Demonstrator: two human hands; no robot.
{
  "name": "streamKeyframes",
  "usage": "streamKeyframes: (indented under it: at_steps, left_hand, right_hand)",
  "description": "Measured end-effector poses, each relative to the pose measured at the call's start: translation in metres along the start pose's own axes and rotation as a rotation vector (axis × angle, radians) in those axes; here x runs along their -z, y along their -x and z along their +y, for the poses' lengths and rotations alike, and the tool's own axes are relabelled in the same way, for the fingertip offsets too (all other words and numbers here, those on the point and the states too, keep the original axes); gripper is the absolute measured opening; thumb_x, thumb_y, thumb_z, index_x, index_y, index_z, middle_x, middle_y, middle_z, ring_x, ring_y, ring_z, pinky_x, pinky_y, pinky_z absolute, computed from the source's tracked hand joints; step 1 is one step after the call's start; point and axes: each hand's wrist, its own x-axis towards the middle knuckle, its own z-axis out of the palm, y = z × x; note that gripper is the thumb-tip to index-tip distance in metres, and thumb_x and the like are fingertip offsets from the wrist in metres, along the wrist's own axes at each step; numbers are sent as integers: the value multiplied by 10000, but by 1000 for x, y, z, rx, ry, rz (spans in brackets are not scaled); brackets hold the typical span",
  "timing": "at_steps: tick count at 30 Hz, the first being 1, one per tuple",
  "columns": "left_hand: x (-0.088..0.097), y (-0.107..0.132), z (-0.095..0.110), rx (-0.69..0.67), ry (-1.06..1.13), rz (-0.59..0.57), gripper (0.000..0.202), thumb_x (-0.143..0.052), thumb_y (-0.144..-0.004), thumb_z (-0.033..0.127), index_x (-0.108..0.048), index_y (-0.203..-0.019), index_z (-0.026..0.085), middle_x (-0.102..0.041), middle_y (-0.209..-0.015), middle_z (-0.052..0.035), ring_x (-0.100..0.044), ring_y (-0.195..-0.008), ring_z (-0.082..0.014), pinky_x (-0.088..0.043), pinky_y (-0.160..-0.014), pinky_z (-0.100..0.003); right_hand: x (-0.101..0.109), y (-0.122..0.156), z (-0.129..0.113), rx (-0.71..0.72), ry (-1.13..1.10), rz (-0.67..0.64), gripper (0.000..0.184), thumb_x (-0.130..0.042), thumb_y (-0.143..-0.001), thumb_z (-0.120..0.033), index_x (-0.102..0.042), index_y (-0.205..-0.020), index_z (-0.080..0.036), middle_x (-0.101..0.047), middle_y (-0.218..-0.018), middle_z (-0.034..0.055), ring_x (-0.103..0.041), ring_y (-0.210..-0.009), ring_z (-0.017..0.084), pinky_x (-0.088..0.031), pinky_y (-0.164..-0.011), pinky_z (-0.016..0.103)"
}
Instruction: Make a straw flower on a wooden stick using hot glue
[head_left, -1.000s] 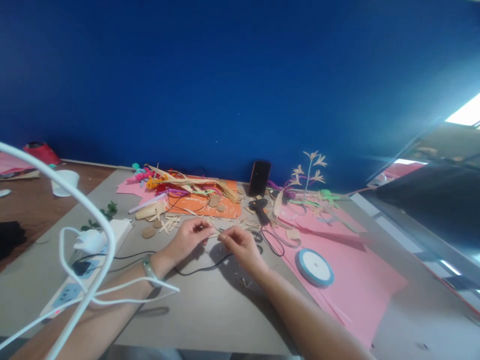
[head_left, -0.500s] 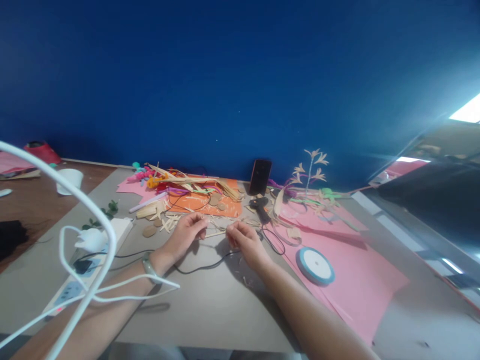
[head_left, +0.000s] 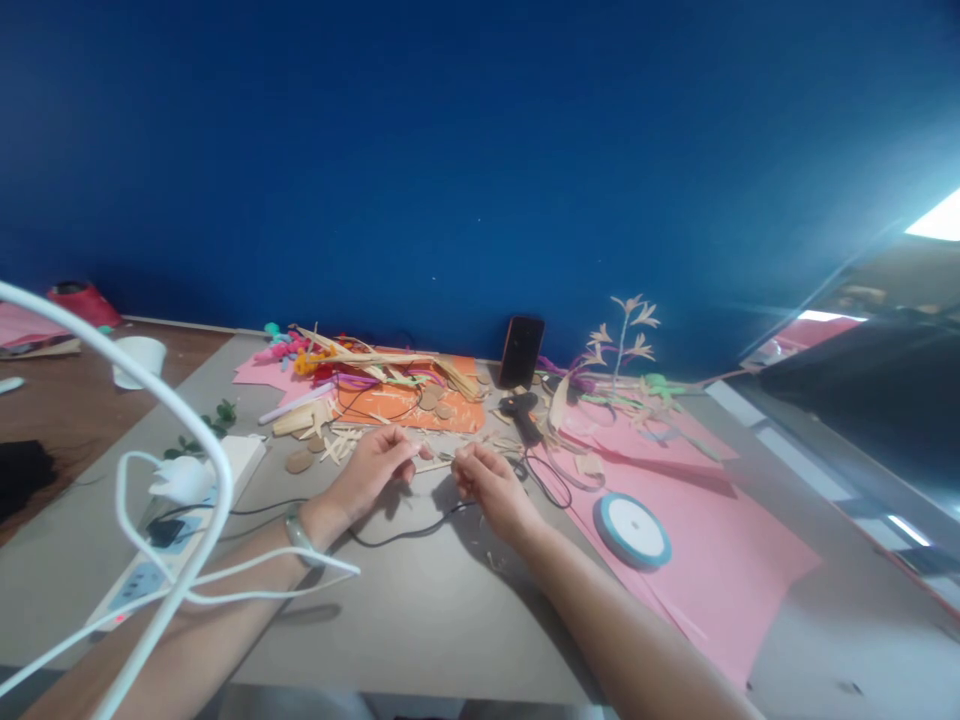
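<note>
The left hand [head_left: 382,465] and the right hand [head_left: 487,485] are positioned above the grey tabletop [head_left: 420,620], near each other but apart. Left grip: thumb and index finger together at the tips. Right grip: fingers curled, thumb and index finger together. Whether either grip is clamped on material cannot be told. A thin straw-coloured strip [head_left: 436,466] is located between the hands; its contact with them is unclear. Beyond the hands, an orange rectangular sheet [head_left: 375,406] carries straw-coloured fragments. A black glue gun [head_left: 527,425] lies near the right hand. A round blue-rimmed white roll [head_left: 634,530] rests on pink paper sheets [head_left: 739,560].
</note>
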Motion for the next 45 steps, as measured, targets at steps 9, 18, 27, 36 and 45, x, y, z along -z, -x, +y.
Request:
streamKeyframes:
  at_steps: [9, 18, 27, 36, 45]
  left_hand:
    - [1, 1, -5, 3, -97, -118, 393, -773, -663, 306, -611, -984, 146, -652, -678, 2, -596, -575, -113, -467, -575, -240]
    - [3, 0, -7, -92, -207, -115, 154, -726, -688, 272, -643, -722, 146, -619, -572, 2, -572, -536, -117, -458, -536, -232]
    - [-2, 2, 1, -99, -241, -31, 51, -656, -626, 147, -606, -629, 141, -586, -536, 19, -524, -462, -93, -424, -458, -206]
    - [1, 1, -1, -75, -213, -99, 98, -689, -691, 201, -623, -719, 133, -582, -571, 21, -529, -483, -87, -432, -482, -206]
    - [-1, 3, 2, -32, -101, -109, 244, -759, -678, 273, -589, -802, 150, -566, -627, 45, -514, -488, -69, -414, -485, -192]
  right_hand:
    - [-1, 5, -8, 112, -159, -70, 314, -689, -777, -426, -482, -702, -201, -637, -879, 9, -497, -569, 84, -397, -569, 237]
    - [-9, 12, -14, 148, -79, -41, 334, -650, -807, -464, -445, -722, -214, -535, -683, -37, -459, -507, 85, -377, -518, 235]
    - [-16, 23, -18, 343, 101, -42, 286, -569, -889, -415, -443, -725, -219, -532, -664, -30, -462, -507, 95, -394, -557, 273]
    - [-10, 19, -19, 407, 275, 19, 251, -526, -908, -384, -450, -729, -226, -509, -616, -28, -473, -541, 123, -412, -596, 292]
    - [-8, 16, -12, 476, 623, 42, 240, -614, -759, -213, -606, -999, -202, -561, -757, -7, -476, -578, 105, -427, -583, 261]
